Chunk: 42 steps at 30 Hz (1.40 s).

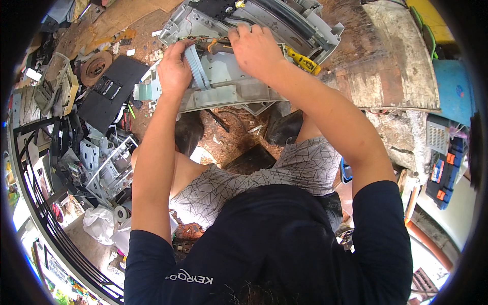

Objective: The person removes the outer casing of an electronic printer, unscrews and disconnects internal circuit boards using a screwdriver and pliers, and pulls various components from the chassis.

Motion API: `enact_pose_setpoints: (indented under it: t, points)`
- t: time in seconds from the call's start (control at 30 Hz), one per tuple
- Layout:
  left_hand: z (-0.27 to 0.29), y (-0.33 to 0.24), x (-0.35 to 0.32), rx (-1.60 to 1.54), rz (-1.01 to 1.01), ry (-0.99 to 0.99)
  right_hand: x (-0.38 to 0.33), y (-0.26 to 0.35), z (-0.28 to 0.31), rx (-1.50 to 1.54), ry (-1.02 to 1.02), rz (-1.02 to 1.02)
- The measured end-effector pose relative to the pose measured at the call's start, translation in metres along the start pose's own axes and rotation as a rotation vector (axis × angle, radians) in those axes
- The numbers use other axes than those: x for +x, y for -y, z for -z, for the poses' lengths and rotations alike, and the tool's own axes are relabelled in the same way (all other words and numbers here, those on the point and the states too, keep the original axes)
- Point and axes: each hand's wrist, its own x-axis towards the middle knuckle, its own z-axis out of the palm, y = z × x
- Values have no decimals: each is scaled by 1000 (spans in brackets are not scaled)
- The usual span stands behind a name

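Note:
An opened grey plastic machine casing (231,95) lies in front of my knees, its inner metal plate exposed. My left hand (175,69) is closed at the upper end of a flat pale-blue ribbon cable (197,68), which runs down over the casing. To its right, my right hand (256,52) is wrapped round a hand tool with an orange and dark handle (219,48); the tool's kind is hard to make out. Thin coloured wires show between the two hands. Just beyond my right wrist lies a yellow-handled tool (305,62).
Another grey casing part with a dark roller (290,20) lies behind my hands. Dismantled plastic and metal scrap (96,157) is heaped at the left, near a black flat panel (113,91). A worn wooden board (381,61) and a blue container (454,91) are at the right.

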Motion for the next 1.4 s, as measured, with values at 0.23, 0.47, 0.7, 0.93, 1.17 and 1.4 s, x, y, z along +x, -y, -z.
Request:
enact_pose_setpoints:
  t: [0.23,0.47,0.7,0.93,1.17,1.4]
  points:
    - [2,-3,-1,18,31,19,20,-7,22,123,295,-41]
    - [0,-4,0,-7,11,-6,33,-11,34,2,266,23]
    - [1,-4,-3,26,87,9,39,-15,41,80,380,-15]
    - [3,-10,-4,34,115,16,15,-33,40,222,181,-24]
    - [8,-5,-2,-215,-24,86,-20,-42,44,411,28,-164]
    - [26,-9,1,-290,-108,296,-28,-39,37,479,103,-278]
